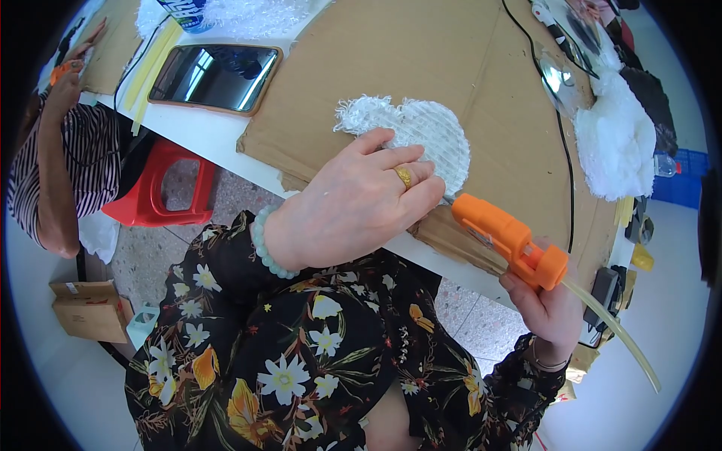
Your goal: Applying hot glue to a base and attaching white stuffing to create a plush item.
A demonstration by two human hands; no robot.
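A round white piece of fringed fabric [429,134] lies on the brown cardboard, shaggy at its upper left edge and ribbed across the rest. The fingers of my left hand [353,199] curl over its near edge and hold it; the thumb is hidden beneath the hand. In my right hand [553,304] is an orange hot glue gun [492,229], the fingers wrapped round its handle end. Its nozzle points left, close to the fabric's near edge and my left fingertips, and its tip is mostly hidden. A long yellowish glue stick [617,331] sticks out of the back.
Cardboard [361,52] covers much of the white table. A phone [214,79] and glue sticks [154,64] lie at left. A black cable [560,135] runs down the right, beside white fluffy material [617,139]. A co-worker's arm [59,173] and red stool [169,184] are at far left.
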